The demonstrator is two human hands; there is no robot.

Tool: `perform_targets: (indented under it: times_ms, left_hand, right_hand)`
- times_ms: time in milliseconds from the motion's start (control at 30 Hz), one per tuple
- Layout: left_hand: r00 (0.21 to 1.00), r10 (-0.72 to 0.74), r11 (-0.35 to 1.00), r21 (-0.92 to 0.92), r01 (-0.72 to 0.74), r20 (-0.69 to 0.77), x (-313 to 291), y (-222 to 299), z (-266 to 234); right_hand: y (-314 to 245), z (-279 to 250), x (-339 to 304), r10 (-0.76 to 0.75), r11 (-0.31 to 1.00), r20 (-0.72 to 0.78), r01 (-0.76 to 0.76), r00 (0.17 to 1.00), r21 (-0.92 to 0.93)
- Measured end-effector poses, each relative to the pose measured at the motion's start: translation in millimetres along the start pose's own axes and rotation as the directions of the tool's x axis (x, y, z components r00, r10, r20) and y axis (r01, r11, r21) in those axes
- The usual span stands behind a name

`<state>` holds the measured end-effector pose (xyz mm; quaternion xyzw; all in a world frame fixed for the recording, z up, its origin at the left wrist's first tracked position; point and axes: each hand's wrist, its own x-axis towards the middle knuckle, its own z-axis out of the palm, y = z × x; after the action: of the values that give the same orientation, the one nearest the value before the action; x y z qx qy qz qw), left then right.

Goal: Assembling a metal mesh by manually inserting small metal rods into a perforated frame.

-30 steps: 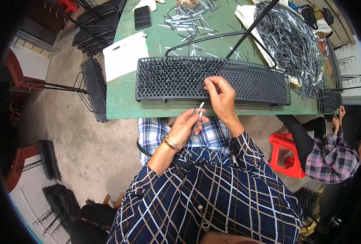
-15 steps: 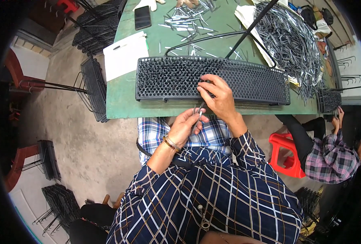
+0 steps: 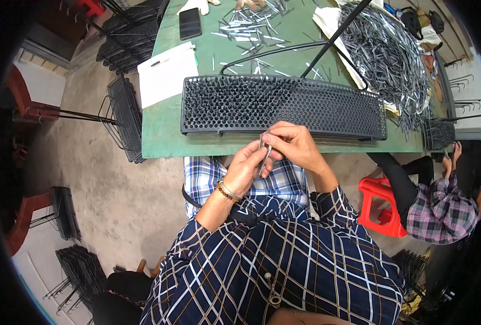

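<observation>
My left hand (image 3: 247,167) is closed around a few thin metal pins (image 3: 262,157) in front of the table's near edge. Beside it, my right hand (image 3: 293,142) pinches the upper end of a pin at the left hand's fingertips. Just beyond my hands stands a long black perforated rack (image 3: 283,105) on the green table (image 3: 162,135). Dark pins fill many holes in its left part, while the right part shows bare holes. Black rods rise from the rack's far side.
Loose pins (image 3: 246,27) lie scattered on the table, and a big heap of pins (image 3: 381,54) fills a white sack at the right. A phone (image 3: 190,24) and white paper with a pen (image 3: 167,73) lie at left. A co-worker (image 3: 441,208) sits right, near a red stool (image 3: 381,208).
My right hand has come down from the rack's holes to meet the left hand's fingertips at the pins. My left hand has barely moved.
</observation>
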<state>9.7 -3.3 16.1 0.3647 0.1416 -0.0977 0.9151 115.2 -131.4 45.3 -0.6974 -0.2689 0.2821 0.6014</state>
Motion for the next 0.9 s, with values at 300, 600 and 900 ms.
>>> perform_targets:
  times_ms: [300, 600, 900]
  left_hand:
    - [0.997, -0.036, 0.988, 0.153, 0.025, 0.066, -5, -1, 3]
    - [0.997, -0.078, 0.991, 0.114, 0.074, 0.028, -2, -6, -2]
    - [0.998, -0.062, 0.99, 0.125, 0.059, 0.018, -1, -7, -7]
  right_hand:
    - [11, -9, 0, 0.023, 0.992, 0.047, -0.028, 0.999, 0.123]
    - [-1, -4, 18, -0.193, 0.968, -0.391, 0.108, 0.9, -0.229]
    - [1, 8, 24, -0.414, 0.84, -0.294, 0.238, 0.862, -0.488]
